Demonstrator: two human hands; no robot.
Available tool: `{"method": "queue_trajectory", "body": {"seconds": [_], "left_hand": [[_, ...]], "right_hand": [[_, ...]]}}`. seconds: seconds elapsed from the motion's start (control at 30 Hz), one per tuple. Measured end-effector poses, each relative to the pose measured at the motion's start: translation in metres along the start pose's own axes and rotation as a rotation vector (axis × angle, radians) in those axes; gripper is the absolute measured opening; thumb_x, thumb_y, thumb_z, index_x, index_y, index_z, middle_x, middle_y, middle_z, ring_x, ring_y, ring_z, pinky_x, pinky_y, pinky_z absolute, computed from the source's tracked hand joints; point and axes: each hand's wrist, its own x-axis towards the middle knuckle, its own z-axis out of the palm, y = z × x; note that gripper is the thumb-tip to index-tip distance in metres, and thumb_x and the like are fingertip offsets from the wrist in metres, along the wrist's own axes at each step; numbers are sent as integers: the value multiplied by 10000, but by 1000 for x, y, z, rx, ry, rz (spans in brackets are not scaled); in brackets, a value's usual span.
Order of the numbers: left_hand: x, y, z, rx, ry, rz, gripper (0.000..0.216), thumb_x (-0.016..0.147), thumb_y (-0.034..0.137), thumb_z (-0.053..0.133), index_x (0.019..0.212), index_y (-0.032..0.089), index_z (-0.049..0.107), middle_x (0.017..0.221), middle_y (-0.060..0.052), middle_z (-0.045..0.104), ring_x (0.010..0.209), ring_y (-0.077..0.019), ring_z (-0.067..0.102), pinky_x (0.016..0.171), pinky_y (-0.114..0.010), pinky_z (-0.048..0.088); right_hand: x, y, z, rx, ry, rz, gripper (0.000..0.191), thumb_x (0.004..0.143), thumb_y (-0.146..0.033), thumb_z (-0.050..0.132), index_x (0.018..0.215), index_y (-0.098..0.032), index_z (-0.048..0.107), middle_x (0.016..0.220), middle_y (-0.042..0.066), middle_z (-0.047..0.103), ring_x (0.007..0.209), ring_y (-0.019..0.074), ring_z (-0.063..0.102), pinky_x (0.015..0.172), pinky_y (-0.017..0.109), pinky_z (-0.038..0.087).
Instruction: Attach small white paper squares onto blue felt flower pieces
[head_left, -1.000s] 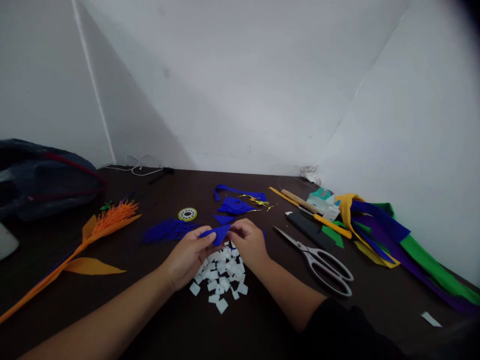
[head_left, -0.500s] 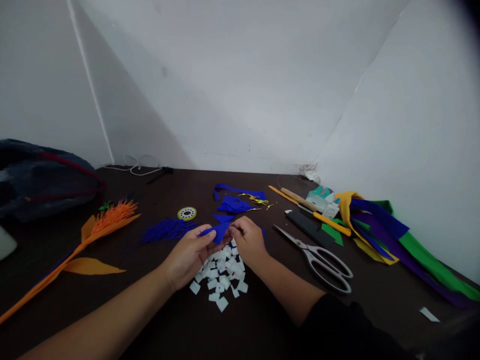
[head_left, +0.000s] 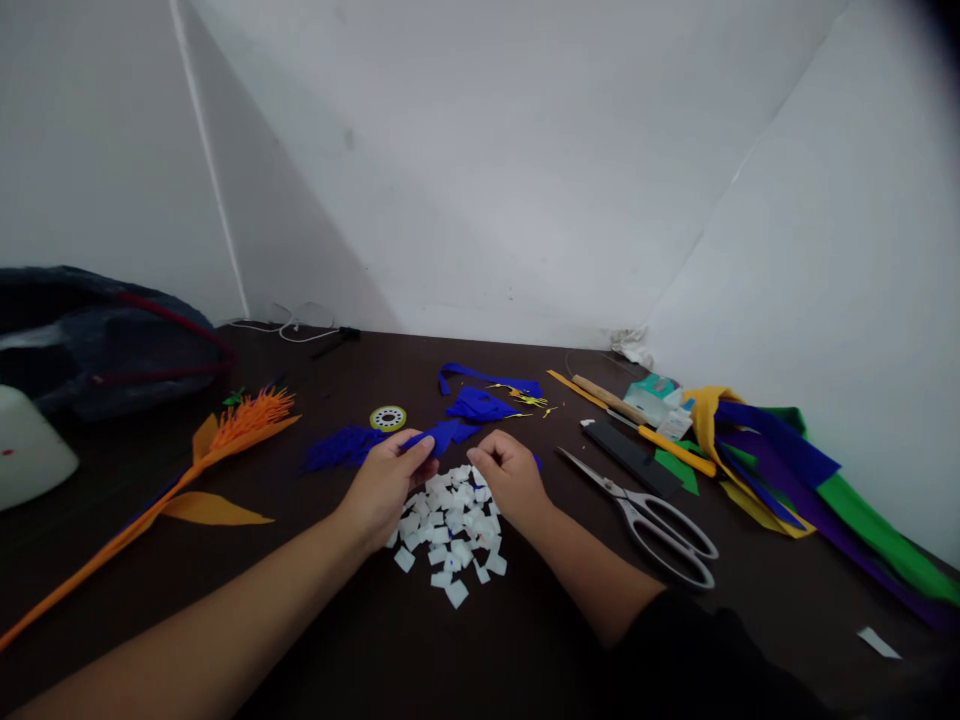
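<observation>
Left hand (head_left: 386,482) pinches a blue piece (head_left: 441,437), apparently mid-shaping. Right hand (head_left: 516,476) curls, contents unclear; the next move likely needs fingertip care.

Matt blue piece (head_left: 441,436), perhaps paper or cloth; smooth metal scissors (head_left: 613,489).

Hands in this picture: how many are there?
2. The left hand pinches a blue piece; the right hand is beside it, over the edge of the pile of white squares. Some fingers are hidden, but no other hand shows.
</observation>
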Motion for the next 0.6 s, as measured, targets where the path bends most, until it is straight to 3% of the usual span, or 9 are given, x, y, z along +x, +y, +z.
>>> {"method": "queue_trajectory", "body": {"seconds": [0.1, 0.33, 0.6], "left_hand": [[0, 0, 1, 11, 4, 13, 217, 616, 304, 651, 742, 146, 573, 633, 18, 533, 552, -72, 504, 582, -203, 437], [2, -3, 1, 40, -7, 44, 203, 621, 320, 636, 705, 146, 573, 585, 21, 525, 524, -79, 487, 550, -205, 412], [1, -2, 2, 35, -20, 54, 210, 616, 322, 635, 716, 146, 579, 609, 17, 536, 540, -85, 505, 579, -224, 421]], "right_hand": [[0, -2, 2, 60, -53, 7, 89, 703, -155, 535, 618, -180, 548, 650, -15, 543, 631, 110, 503, 606, 227, 389], [-3, -12, 4, 75, -62, -4, 125, 738, -140, 491, 730, -193, 604, 681, -11, 590, 671, 112, 541, 662, 239, 411], [-3, -15, 9, -34, -12, 2, 163, 726, -218, 531, 570, -173, 517, 552, -35, 484, 548, 99, 456, 539, 220, 361]]}}
